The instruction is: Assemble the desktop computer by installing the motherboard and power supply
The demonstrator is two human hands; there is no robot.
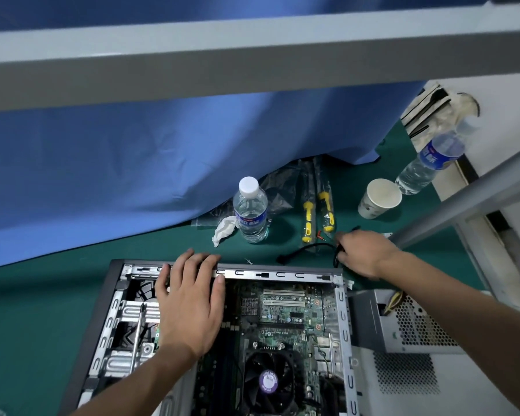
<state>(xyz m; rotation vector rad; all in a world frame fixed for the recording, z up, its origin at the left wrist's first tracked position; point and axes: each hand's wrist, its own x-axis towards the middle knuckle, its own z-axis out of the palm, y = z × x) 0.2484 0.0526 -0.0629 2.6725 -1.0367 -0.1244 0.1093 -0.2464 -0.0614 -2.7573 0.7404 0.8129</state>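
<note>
An open computer case (341, 313) lies on its side on the green mat. Inside it sits the green motherboard (285, 313), with a black CPU fan (267, 382) near the bottom. My left hand (189, 301) rests flat over the case's far rim, fingers spread. To the right of the case lies the grey power supply (403, 322), outside it, with yellow wires at its top. My right hand (364, 253) reaches beyond the case and grips a black cable (300, 252) lying on the mat.
Two yellow-handled screwdrivers (308, 217) in bags lie behind the case. A water bottle (251, 211) and crumpled tissue (224, 229) stand to their left, a paper cup (379, 198) and second bottle (430, 160) to the right. A small screw (248, 261) lies near the rim. Blue cloth hangs behind.
</note>
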